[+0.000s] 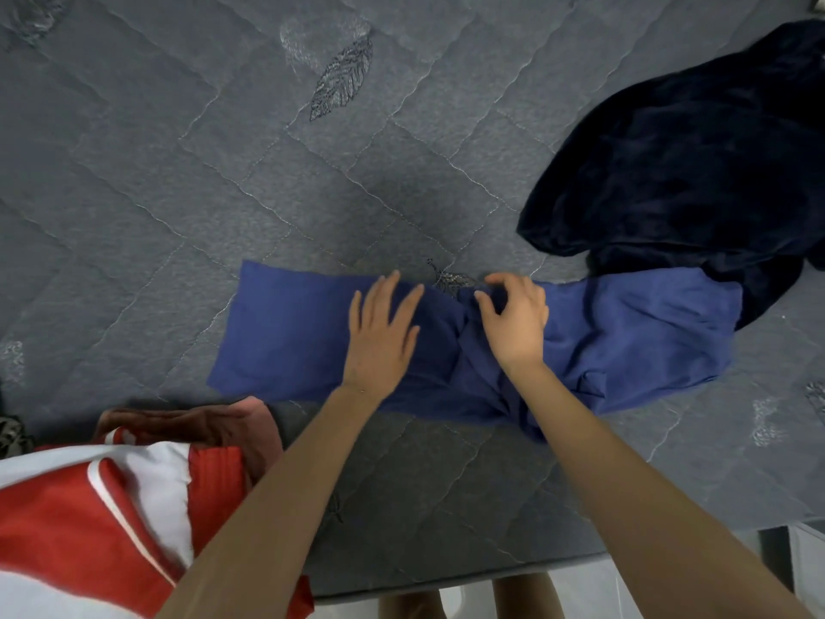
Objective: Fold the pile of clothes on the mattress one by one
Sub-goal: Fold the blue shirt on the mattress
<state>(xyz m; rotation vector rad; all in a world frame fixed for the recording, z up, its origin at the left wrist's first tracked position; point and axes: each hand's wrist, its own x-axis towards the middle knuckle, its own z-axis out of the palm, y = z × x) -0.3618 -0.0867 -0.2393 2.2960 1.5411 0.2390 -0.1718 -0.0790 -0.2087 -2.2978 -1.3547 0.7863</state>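
The mattress [223,149] gives bare room beyond the fingertips and left of them; its near edge lies back by the elbows. A navy cloth [678,163] crowds the space right of the fingers, and red-and-white clothes [89,507] sit below the left wrist. The blue garment [290,332] lies under both palms: light, limp, likely to crease, best taken at its corners. The left hand [381,332] presses flat with fingers spread. The right hand [518,323] curls over the bunched middle; whether it pinches cloth I cannot tell.
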